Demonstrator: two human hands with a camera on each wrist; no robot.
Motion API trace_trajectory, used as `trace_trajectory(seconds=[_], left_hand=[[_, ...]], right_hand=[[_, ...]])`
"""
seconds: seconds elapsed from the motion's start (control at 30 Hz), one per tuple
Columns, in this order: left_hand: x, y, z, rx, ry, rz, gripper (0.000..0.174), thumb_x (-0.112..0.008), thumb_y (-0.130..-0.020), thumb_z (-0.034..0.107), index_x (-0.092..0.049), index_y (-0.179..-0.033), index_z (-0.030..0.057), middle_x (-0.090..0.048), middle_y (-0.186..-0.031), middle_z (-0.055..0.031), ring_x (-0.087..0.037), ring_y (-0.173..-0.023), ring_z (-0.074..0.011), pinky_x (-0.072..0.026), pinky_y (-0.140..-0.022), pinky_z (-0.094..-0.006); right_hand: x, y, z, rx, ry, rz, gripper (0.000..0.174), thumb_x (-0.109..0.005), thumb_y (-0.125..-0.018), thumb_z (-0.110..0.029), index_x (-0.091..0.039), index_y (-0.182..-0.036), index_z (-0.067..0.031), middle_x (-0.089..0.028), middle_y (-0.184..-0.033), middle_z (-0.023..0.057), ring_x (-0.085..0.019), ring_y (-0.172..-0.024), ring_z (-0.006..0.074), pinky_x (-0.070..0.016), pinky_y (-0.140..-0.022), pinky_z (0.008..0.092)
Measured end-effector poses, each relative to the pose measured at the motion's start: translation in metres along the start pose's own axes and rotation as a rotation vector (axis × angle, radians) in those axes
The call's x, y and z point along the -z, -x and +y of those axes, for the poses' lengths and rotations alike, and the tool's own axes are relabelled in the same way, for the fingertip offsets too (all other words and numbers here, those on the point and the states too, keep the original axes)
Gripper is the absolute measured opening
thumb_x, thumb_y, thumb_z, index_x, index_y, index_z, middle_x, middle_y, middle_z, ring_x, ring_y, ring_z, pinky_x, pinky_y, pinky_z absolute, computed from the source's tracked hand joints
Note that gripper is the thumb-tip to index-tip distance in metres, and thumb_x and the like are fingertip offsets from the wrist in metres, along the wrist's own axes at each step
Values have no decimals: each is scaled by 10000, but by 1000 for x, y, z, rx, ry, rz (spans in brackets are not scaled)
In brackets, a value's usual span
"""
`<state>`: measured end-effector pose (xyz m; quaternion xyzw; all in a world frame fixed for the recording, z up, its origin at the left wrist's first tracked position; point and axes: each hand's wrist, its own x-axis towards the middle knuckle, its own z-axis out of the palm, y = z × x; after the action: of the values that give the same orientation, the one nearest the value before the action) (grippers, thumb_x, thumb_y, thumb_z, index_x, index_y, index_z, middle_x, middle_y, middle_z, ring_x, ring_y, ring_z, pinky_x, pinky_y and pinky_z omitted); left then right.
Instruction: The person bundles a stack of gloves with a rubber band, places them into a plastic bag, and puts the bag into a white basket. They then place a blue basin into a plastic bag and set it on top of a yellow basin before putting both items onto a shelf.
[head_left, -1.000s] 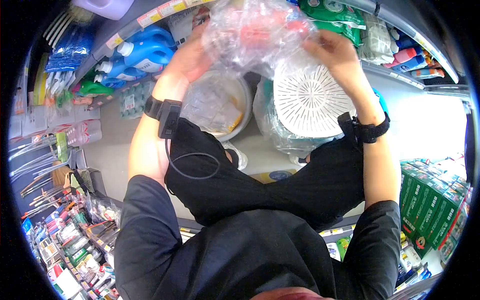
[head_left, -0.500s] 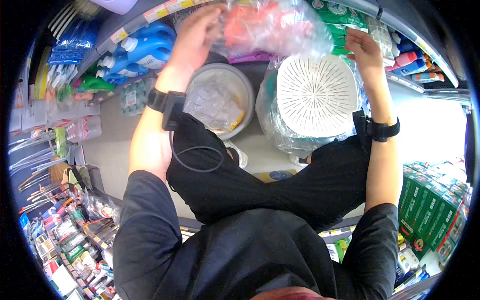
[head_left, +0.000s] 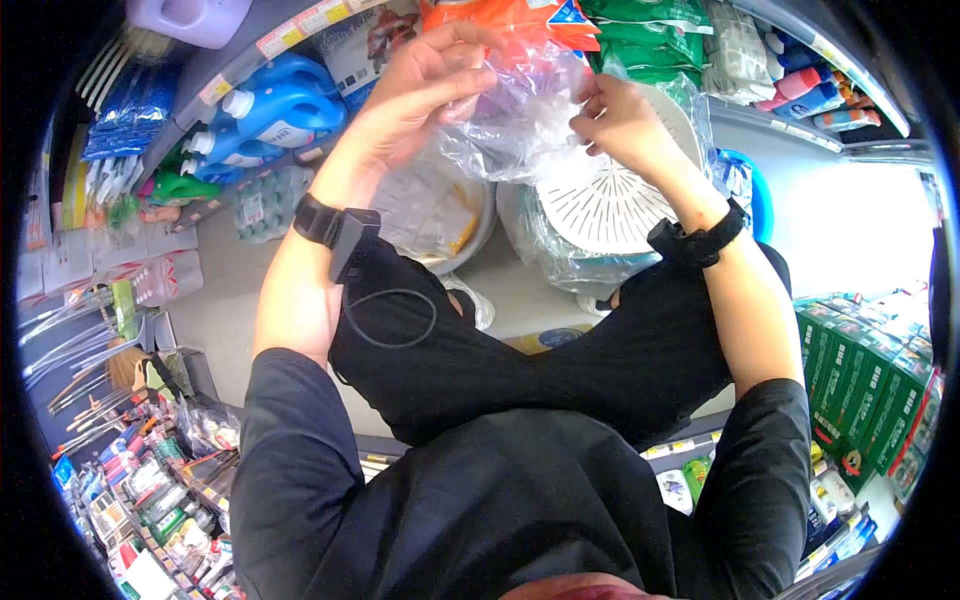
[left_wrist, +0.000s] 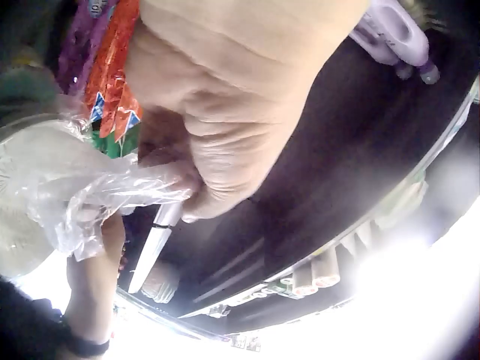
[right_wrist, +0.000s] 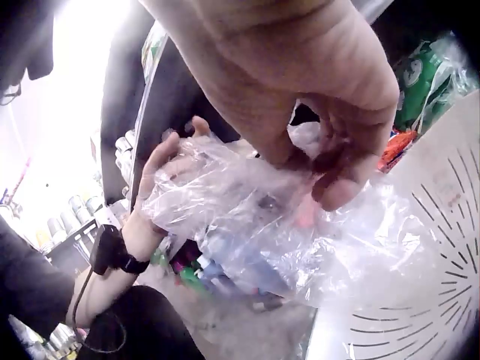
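A crumpled clear plastic bag (head_left: 510, 120) hangs between my two hands in front of the shelf. My left hand (head_left: 420, 95) pinches its left side between thumb and fingers; the left wrist view shows the film (left_wrist: 82, 187) running out from under the thumb. My right hand (head_left: 625, 120) pinches the bag's right part with bent fingertips, seen close up in the right wrist view. Below the right hand, a white slotted basket (head_left: 605, 205) sits on plastic-wrapped goods. Under the left hand stands a round tub (head_left: 487, 215) with plastic-wrapped contents, partly covered by the bag.
Orange packs (head_left: 520, 22) and green packs (head_left: 645, 45) fill the shelf ahead. Blue jugs (head_left: 290, 115) stand to the left, and bottles (head_left: 800, 88) to the right. A blue round basin (head_left: 762, 200) shows behind the basket. Green boxes (head_left: 850, 385) are stacked at right.
My right hand was apart from the bag half a second ago and has come left and now pinches it. The spread bag has been drawn lower and bunched between both hands.
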<state>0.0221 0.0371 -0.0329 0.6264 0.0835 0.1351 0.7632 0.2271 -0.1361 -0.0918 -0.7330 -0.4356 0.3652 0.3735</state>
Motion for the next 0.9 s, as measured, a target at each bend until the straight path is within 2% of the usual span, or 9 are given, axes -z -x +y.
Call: trace_trajectory(seconds=[0.1,0.2,0.3,0.4,0.43,0.5,0.67,0.87,0.9], left_hand=[[22,-3,-1,195,-653,270,324,-679,-946,164,-599,-1240,54,-669,-900,12,-499,-580,-44,-359,-532,-215],[71,5,-28,158,-1531,177,384,-656,-936,162,-575,-1298,63,-720,-972,-53,-623,-683,-140,-482,-636,-286],[73,0,-33,441,-1238,164,385,-603,-952,177,-571,-1318,62,-700,-1034,-114,-664,-883,-212,-521,-796,-342],[46,2,-41,-71,-983,297,332,-660,-882,178,-635,-1178,29,-674,-1190,-139,-683,-951,-257,-523,-858,-372],[36,3,-36,-1,-810,239,332,-670,-886,182,-635,-1174,21,-660,-1225,-133,-671,-984,-238,-513,-881,-359],[19,0,-22,132,-464,123,334,-689,-893,191,-634,-1164,5,-631,-1296,-120,-647,-1048,-199,-492,-926,-335],[10,-7,-32,145,-584,2,325,-603,-986,168,-604,-1259,-8,-688,-1174,-75,-623,-1121,-171,-482,-989,-316],[21,-11,-19,140,204,360,304,-449,-1040,121,-573,-1289,0,-678,-1215,-107,-648,-1140,-198,-519,-1005,-367],[23,-11,-12,111,459,224,243,-495,-1023,96,-620,-1214,9,-699,-1129,-90,-676,-1009,-195,-557,-888,-384]], right_hand=[[18,-2,-8,163,-167,321,203,-661,-899,-133,-638,-977,53,-678,-764,111,-674,-627,182,-574,-583,324],[40,-1,-22,382,-486,512,107,-584,-930,-43,-645,-1002,8,-680,-984,77,-671,-805,137,-594,-674,325],[45,9,-28,308,-415,501,152,-536,-996,-70,-605,-1124,-25,-630,-1222,52,-633,-1068,142,-541,-895,326],[34,13,-25,290,-867,157,223,-497,-1007,-53,-574,-1216,-34,-627,-1223,48,-620,-1090,159,-482,-997,352],[31,18,-32,199,-1000,72,274,-475,-1007,-46,-558,-1268,-34,-614,-1238,61,-605,-1103,171,-449,-1029,334],[26,17,-35,192,-1035,-23,295,-483,-1005,-57,-551,-1289,-17,-602,-1252,75,-589,-1132,165,-447,-1028,318],[29,19,-36,207,-937,-95,310,-592,-943,-49,-599,-1248,2,-638,-1148,58,-616,-1040,137,-486,-908,287],[34,23,-35,322,302,264,465,-745,-760,-53,-622,-1208,-37,-633,-1085,144,-641,-1027,270,-512,-889,383],[30,19,-26,340,418,283,481,-691,-781,-34,-609,-1253,-79,-592,-1024,107,-620,-987,272,-492,-903,350]])
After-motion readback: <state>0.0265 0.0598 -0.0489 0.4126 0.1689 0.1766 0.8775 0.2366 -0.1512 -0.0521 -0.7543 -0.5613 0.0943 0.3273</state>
